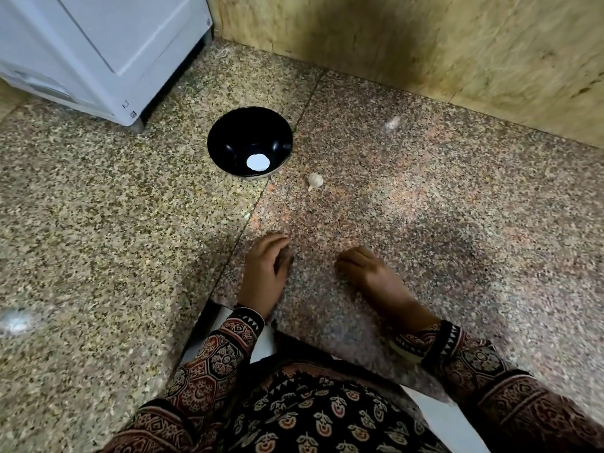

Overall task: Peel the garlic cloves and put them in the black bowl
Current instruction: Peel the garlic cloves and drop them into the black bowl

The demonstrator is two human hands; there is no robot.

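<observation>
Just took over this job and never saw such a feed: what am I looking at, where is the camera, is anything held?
No machine here: a person works with two bare hands, and the one picture comes from a camera on their head, looking forward and down. The left hand and right hand rest on the speckled stone counter, fingers loosely curled; neither seems to hold anything. Beyond them stands the black bowl, with only a round white spot inside, glare or sticker I cannot tell. Right of it, not touching, lies a piece of garlic, skin on. A pale scrap near the wall is too blurred to name. A white appliance stands far left.
</observation>
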